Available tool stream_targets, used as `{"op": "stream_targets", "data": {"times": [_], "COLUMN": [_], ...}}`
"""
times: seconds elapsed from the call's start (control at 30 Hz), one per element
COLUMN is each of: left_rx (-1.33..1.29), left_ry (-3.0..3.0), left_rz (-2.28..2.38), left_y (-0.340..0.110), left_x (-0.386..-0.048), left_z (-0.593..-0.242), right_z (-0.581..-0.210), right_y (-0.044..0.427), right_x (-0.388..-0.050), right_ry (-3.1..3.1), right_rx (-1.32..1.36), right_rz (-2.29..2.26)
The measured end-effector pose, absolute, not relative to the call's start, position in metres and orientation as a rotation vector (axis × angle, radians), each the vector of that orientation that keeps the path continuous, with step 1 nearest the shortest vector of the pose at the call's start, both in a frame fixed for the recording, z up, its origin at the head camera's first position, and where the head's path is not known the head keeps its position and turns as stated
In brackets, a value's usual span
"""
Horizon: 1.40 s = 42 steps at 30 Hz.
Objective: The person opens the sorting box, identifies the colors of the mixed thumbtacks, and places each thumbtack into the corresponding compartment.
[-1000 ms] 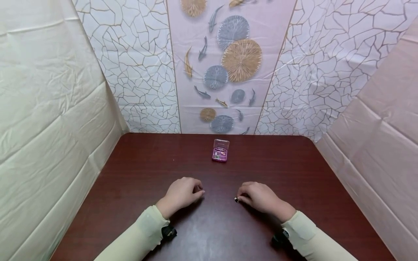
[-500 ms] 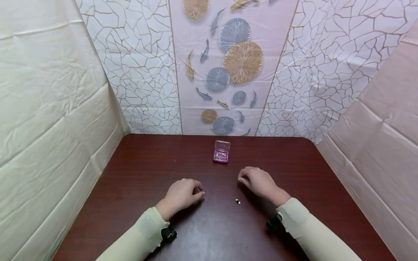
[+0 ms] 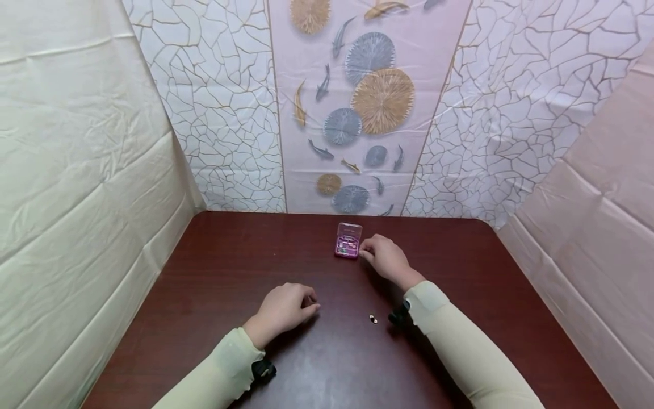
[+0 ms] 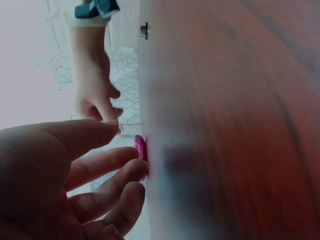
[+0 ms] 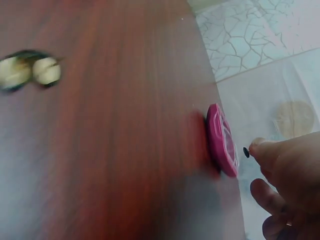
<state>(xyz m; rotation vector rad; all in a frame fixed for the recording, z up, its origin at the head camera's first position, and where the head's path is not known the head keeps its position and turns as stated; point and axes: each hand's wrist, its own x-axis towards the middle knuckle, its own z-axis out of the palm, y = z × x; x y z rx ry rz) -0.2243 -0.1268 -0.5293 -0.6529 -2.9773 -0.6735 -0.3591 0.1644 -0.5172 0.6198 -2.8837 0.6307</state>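
Note:
My right hand is beside the right edge of a small purple case, whose clear lid stands raised at the back. Several tiny pieces lie in its compartments. Thumb and forefinger pinch a small dark disc, seen edge-on in the right wrist view; its exact kind is unclear. On the table in front lie small black-rimmed pieces with pale round faces, blurred in the right wrist view. My left hand rests on the table with loosely bent fingers and nothing between them.
The dark red wooden table meets a patterned cloth at its back edge. Pale cloth hangs along the left side and the right side. Each wrist wears a black camera mount.
My right hand has left the small pieces on the table and moved forward and slightly left to the purple case. The left hand has stayed in place. The head view has tilted slightly.

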Motion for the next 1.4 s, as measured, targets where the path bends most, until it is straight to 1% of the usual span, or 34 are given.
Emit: {"op": "stream_targets", "data": {"times": [0.3, 0.67, 1.4], "left_rx": [-0.648, -0.658, -0.638], "left_ry": [-2.980, -2.965, -2.970], "left_rz": [-0.652, -0.654, -0.658], "left_y": [-0.126, -0.128, -0.132], "left_x": [-0.225, -0.225, -0.224], "left_z": [-0.527, -0.527, -0.526], "right_z": [-0.518, -0.528, -0.531], "right_y": [0.142, 0.138, 0.132], "right_x": [-0.377, -0.384, -0.394], "right_ry": [-2.866, -2.871, -2.878], "right_rx": [0.609, 0.572, 0.575], "right_rz": [0.541, 0.541, 0.550]}}
